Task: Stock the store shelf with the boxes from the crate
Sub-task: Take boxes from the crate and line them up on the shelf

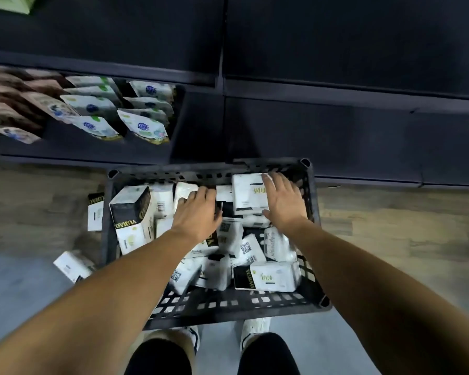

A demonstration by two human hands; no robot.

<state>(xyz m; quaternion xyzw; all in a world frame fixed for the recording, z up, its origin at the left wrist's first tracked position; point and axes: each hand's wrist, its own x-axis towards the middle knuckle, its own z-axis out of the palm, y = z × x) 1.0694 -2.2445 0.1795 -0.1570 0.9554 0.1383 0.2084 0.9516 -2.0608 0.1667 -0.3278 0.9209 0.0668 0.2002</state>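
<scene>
Both hands are reaching into the black plastic crate [160, 170], which is sitting on the floor before the dark shelf [336, 136] and holding a jumble of boxes. The right hand [282, 201] is lying on a white box [248, 194] by the far wall, fingers straight and spread. The left hand [201, 212] is bending its fingers over a white pack [183, 189] (gripping or only touching, I cannot tell).

Shop aisle, dark retail shelving [336, 87], rows of packaged pouches [144, 125] on display
</scene>
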